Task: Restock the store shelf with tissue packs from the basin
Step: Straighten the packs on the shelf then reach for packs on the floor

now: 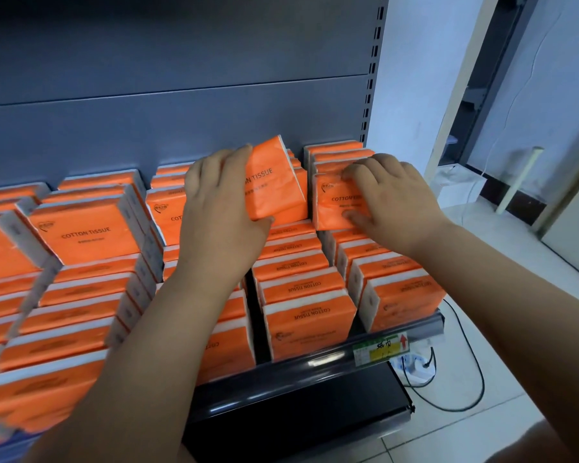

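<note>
At centre frame, the left hand [221, 208] grips a tilted tissue pack [276, 182] above the back rows; the right hand [393, 202] pinches a 2nd tissue pack [333, 203] just beside it. Orange packs crowd the shelf [298, 365], so restocking looks nearly done; the basin is out of view. Tight rows may hinder both; a floor cable [482, 382] lies lower right.

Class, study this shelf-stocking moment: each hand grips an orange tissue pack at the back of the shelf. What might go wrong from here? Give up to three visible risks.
1. The left hand holds the tilted orange plastic-wrapped tissue pack by one end; it may slip or land crooked.
2. The right hand pinches the front-facing orange tissue pack before the raised orange packs behind; a push might topple them.
3. The left forearm crosses the front rows and may knock them.
</note>
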Demonstrator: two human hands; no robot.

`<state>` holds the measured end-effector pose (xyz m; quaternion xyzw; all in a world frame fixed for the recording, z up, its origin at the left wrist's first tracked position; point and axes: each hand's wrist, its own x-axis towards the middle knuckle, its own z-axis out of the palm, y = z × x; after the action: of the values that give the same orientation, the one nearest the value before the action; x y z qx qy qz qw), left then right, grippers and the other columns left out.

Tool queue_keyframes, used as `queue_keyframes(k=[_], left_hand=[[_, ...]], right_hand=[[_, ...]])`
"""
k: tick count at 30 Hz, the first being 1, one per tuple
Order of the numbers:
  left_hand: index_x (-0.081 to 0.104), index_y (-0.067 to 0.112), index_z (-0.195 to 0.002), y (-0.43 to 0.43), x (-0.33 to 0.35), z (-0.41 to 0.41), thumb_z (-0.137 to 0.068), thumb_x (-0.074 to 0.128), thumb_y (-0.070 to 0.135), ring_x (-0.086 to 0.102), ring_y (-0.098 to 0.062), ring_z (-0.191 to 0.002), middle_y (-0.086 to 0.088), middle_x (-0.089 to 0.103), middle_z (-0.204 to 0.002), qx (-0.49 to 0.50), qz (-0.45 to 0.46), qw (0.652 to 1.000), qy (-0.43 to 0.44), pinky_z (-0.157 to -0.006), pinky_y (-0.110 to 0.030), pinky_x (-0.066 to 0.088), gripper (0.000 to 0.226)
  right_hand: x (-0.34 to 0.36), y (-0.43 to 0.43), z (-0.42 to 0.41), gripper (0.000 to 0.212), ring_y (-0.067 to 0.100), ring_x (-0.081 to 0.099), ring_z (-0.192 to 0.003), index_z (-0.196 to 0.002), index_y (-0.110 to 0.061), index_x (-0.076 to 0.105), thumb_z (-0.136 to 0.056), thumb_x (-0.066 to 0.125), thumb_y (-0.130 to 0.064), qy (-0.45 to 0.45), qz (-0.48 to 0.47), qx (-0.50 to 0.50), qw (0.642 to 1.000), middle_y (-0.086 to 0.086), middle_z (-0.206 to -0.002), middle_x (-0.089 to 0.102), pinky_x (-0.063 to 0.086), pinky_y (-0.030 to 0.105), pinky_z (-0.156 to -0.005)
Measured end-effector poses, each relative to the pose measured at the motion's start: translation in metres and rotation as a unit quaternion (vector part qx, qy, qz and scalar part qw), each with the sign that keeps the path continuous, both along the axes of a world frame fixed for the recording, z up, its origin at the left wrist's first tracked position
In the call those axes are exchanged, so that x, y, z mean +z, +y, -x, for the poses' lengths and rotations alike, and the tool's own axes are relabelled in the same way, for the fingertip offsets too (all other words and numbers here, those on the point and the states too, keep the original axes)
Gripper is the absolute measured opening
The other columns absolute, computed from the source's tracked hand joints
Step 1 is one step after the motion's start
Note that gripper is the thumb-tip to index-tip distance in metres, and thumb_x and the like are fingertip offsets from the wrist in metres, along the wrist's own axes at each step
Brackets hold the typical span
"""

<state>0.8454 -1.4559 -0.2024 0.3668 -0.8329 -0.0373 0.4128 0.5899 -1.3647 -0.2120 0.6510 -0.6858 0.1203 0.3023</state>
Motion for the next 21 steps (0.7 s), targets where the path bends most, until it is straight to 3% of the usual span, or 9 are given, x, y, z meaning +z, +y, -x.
queue_keyframes(k=[7, 14, 17, 21], left_hand=[[0.038, 0.027, -0.153, 0.001, -0.003, 0.001, -0.072, 0.085, 0.013, 0.028, -0.022, -0.140, 0.004, 0.041, -0.147, -0.008, 0.007, 1.000, 0.001, -0.110, -0.020, 0.017, 0.095], [0.057, 0.030, -0.136, 0.001, -0.005, 0.000, -0.069, 0.087, 0.012, 0.032, -0.033, -0.141, -0.004, 0.043, -0.148, 0.000, 0.031, 0.999, -0.010, -0.111, -0.042, 0.036, 0.076], [0.059, 0.031, -0.135, 0.001, -0.009, 0.001, -0.070, 0.086, 0.012, 0.032, -0.035, -0.140, -0.004, 0.043, -0.148, 0.002, 0.032, 0.999, -0.011, -0.109, -0.046, 0.038, 0.074], [0.050, 0.032, -0.146, 0.003, -0.010, 0.003, -0.069, 0.085, 0.011, 0.032, -0.032, -0.140, -0.001, 0.042, -0.147, -0.006, 0.023, 1.000, -0.012, -0.111, -0.043, 0.037, 0.087]], right_hand=[[0.001, -0.003, -0.004, 0.065, 0.038, 0.053, -0.119, -0.139, -0.012, 0.052, -0.082, 0.077, -0.032, 0.006, -0.004, -0.032, 0.999, 0.012, -0.129, 0.060, 0.045, 0.048, -0.093], [0.001, -0.003, -0.004, 0.055, 0.041, 0.054, -0.115, -0.135, -0.011, 0.053, -0.085, 0.074, -0.021, 0.017, 0.005, -0.065, 0.998, 0.015, -0.128, 0.060, 0.045, 0.050, -0.093], [0.000, -0.004, -0.004, 0.055, 0.041, 0.054, -0.114, -0.134, -0.011, 0.053, -0.084, 0.074, -0.020, 0.016, 0.007, -0.075, 0.997, 0.015, -0.127, 0.060, 0.046, 0.050, -0.092], [-0.003, -0.004, -0.007, 0.054, 0.041, 0.055, -0.111, -0.132, -0.010, 0.055, -0.083, 0.075, -0.017, -0.002, 0.023, -0.080, 0.997, 0.016, -0.125, 0.060, 0.047, 0.050, -0.090]])
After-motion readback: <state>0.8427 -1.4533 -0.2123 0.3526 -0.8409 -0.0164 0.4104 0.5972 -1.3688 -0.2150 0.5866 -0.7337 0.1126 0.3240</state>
